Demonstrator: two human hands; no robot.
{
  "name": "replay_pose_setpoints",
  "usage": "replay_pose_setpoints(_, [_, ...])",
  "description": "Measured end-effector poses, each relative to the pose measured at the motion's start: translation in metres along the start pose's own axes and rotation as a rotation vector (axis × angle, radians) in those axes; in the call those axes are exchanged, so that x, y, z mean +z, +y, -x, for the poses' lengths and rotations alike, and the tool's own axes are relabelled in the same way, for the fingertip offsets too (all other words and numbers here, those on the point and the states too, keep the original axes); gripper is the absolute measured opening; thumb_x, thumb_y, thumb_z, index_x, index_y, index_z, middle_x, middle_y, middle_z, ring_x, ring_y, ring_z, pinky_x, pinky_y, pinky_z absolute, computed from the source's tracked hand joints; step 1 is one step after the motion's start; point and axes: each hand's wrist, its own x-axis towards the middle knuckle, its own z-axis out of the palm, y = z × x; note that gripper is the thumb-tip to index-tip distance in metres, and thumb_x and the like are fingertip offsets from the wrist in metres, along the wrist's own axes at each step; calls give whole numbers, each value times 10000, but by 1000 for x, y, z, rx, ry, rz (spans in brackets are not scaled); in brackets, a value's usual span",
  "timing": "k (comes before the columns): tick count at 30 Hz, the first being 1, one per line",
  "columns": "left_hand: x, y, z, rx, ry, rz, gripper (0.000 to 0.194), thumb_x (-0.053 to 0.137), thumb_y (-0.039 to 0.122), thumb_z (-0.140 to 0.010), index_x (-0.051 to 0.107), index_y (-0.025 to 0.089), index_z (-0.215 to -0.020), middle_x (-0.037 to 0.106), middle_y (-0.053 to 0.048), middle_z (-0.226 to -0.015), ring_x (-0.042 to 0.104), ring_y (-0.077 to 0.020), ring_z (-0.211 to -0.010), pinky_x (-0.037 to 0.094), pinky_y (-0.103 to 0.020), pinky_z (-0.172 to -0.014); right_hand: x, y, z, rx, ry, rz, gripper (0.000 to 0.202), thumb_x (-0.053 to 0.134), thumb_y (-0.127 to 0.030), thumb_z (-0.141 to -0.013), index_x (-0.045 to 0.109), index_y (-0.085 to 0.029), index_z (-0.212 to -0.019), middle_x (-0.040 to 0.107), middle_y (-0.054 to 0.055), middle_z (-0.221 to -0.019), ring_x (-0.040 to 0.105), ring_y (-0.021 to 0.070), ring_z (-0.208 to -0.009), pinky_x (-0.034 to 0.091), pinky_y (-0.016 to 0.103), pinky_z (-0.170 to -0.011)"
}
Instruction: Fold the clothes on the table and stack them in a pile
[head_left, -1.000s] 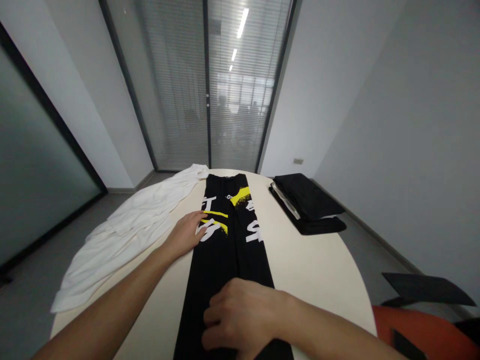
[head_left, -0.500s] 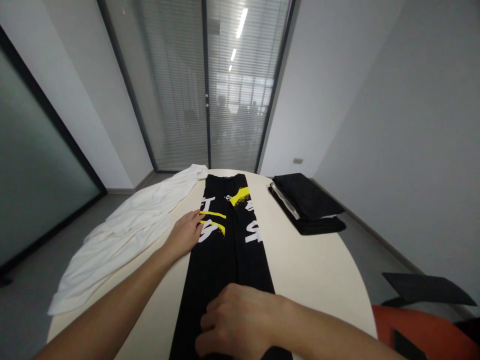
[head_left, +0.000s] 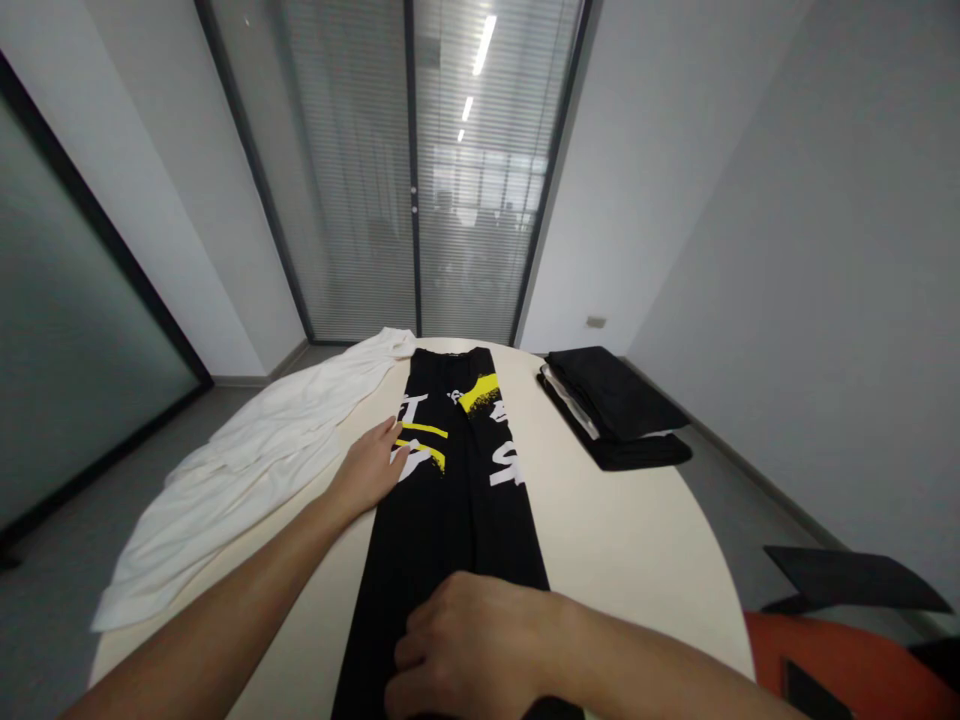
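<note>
A pair of black trousers (head_left: pixel 442 520) with white lettering and yellow stripes lies lengthwise along the middle of the table, waistband at the far end. At their left edge, beside the yellow stripes, my left hand (head_left: pixel 369 465) is closed on the fabric; its fingertips are partly hidden. Nearer to me, my right hand (head_left: pixel 472 640) rests over the lower legs, fingers curled in on the cloth. What its fingertips grip is mostly out of sight beneath the hand.
White crumpled clothing (head_left: pixel 247 480) stretches along the left side of the round cream table (head_left: pixel 622 560). A stack of folded dark clothes (head_left: pixel 615 400) lies at the right. A red and black chair (head_left: pixel 832 650) stands beyond the right edge.
The left side of the trousers has shifted slightly left at the printed part and toward the near end. My right hand has moved slightly down and left; my left hand has barely moved.
</note>
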Motion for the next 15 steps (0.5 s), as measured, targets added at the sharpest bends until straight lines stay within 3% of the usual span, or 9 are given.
replay_pose_setpoints(3, [-5, 10, 5, 100, 46, -47, 557, 507, 428, -951, 546, 103, -1400, 409, -193, -1551, 385, -374, -1424, 324, -560, -1162, -6, 5, 5, 90, 14, -74, 259, 578, -462, -911, 669, -220, -901, 668, -28, -786, 581, 132, -725, 364, 250, -566])
replay_pose_setpoints(5, [-10, 19, 9, 207, 53, -34, 520, 537, 414, -944, 558, 150, -1392, 425, -163, -1548, 390, -357, -1422, 333, -565, -1156, -16, 13, 12, 288, 92, -21, 261, 558, -450, -921, 657, -215, -863, 668, -16, -777, 588, 131, -712, 357, 249, -586])
replay_pose_setpoints(8, [-15, 31, 14, 368, -35, 27, 439, 536, 326, -954, 578, 198, -1371, 517, -109, -1488, 467, -276, -1374, 376, -480, -1154, -32, 27, 29, 641, 157, 123, 184, 523, -308, -939, 666, -192, -954, 692, 32, -864, 615, 149, -755, 363, 258, -641])
replay_pose_setpoints(12, [-14, 38, 20, 412, -127, 27, 395, 496, 280, -980, 592, 215, -1358, 513, -88, -1497, 457, -257, -1388, 366, -468, -1166, -44, 43, 49, 659, 71, 70, 209, 582, -194, -843, 703, -222, -1011, 697, 19, -928, 632, 149, -805, 389, 249, -699])
replay_pose_setpoints(15, [-11, 37, 23, 392, -144, 26, 431, 482, 330, -998, 547, 220, -1409, 460, -98, -1539, 414, -263, -1423, 343, -478, -1178, -44, 47, 55, 653, 54, 25, 164, 619, -253, -826, 712, -218, -956, 691, 10, -875, 627, 152, -776, 388, 248, -676])
